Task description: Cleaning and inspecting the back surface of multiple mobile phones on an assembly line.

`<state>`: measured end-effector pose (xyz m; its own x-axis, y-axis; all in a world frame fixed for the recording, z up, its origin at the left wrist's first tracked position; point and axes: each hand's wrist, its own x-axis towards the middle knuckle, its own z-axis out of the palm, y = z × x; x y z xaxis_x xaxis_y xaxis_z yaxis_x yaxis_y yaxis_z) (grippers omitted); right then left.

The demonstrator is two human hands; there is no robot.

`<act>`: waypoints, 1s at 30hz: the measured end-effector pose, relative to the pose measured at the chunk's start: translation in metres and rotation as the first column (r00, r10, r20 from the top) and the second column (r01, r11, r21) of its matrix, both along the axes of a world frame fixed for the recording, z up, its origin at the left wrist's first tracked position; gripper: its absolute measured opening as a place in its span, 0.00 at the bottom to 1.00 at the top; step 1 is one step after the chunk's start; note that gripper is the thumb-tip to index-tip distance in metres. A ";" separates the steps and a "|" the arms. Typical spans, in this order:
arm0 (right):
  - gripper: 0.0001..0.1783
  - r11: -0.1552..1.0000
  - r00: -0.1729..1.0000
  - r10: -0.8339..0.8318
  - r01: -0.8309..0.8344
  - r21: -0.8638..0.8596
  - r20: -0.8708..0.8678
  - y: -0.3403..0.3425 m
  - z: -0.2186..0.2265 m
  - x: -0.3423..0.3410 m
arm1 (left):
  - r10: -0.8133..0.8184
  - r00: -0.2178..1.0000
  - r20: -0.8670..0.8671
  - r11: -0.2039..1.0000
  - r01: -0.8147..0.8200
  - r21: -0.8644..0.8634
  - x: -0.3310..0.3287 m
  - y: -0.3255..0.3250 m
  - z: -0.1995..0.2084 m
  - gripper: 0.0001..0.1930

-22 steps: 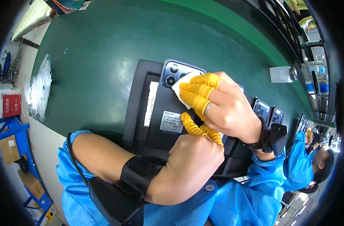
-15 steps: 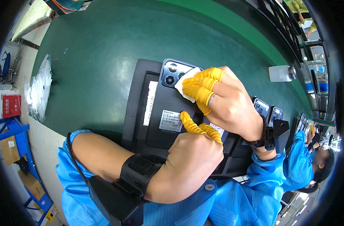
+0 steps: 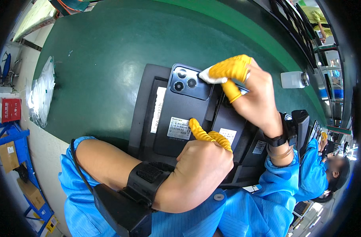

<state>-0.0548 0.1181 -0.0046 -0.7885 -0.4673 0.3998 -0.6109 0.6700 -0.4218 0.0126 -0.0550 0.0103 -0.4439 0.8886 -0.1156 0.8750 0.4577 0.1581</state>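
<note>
A dark smartphone (image 3: pixel 175 106) lies back up on a black tray (image 3: pixel 143 100), its camera block at the far end and a white label lower down. My left hand (image 3: pixel 200 168), in yellow finger cots, is curled at the phone's lower right side. One fingertip presses on its back beside the label; the other fingertips are partly hidden. My right hand (image 3: pixel 253 91), also in yellow finger cots, pinches a folded white wipe (image 3: pixel 206 76). The wipe is at the upper right corner of the phone, next to the camera block.
Two more dark phones, a nearer one (image 3: pixel 224 122) and a farther one (image 3: pixel 256 148), lie to the right. A white bottle (image 3: pixel 293 79) stands at the table's back right. Clear plastic bags (image 3: pixel 42 94) lie at the left edge. A co-worker in blue (image 3: pixel 313 170) sits at the right.
My right hand has moved right with the wipe, off the camera block to the phone's upper right corner. The camera lenses now show fully. My left hand stays in place.
</note>
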 end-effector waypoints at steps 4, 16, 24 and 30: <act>0.11 0.990 0.998 -0.064 0.065 -0.124 0.016 -0.002 -0.003 -0.006 | 0.000 1.000 -0.012 1.000 0.000 -0.011 0.000 0.000 0.001 0.18; 0.21 0.937 0.940 0.331 -0.316 0.151 -0.083 -0.025 -0.009 -0.005 | 0.005 1.000 -0.006 1.000 -0.005 0.022 -0.001 0.000 0.001 0.15; 0.11 0.926 0.894 0.370 -0.333 0.177 -0.252 -0.034 -0.019 -0.001 | 0.021 0.998 -0.055 0.998 -0.018 0.057 0.002 0.001 -0.003 0.12; 0.10 0.928 0.896 0.365 -0.330 0.172 -0.252 -0.033 -0.017 0.001 | 0.035 0.999 -0.018 0.995 -0.033 0.091 0.005 0.003 -0.003 0.03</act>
<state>-0.0539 0.0853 -0.0220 -0.4338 -0.7500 0.4993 -0.8937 0.4286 -0.1327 0.0172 -0.0519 0.0071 -0.4755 0.8793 -0.0266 0.8623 0.4719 0.1836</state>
